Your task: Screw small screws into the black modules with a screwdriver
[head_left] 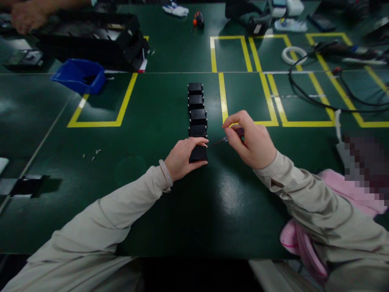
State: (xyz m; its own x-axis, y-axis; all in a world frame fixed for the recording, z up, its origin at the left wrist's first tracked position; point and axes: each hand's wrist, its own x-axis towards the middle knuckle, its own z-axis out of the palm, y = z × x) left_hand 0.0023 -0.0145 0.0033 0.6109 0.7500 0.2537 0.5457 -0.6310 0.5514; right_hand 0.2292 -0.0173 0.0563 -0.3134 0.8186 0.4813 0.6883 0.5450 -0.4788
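My left hand [182, 158] grips the nearest small black block [199, 153] between thumb and fingers on the green table. Several similar black blocks [197, 116] stretch away from it in a straight row, with small shiny screw heads along their sides. In my right hand [251, 140] is a thin screwdriver [217, 142], pinched by its dark handle. Its shaft lies nearly level and points left, the tip meeting the right side of the held block. The handle is mostly hidden by my fingers.
Several loose screws [93, 156] lie at the left. Behind them are a blue bin [80, 76] and a large black housing [91, 44], with another person's hand [28, 16] beside it. At the right are a black cable [304, 91], a white tape roll [293, 55] and pink cloth [343, 190].
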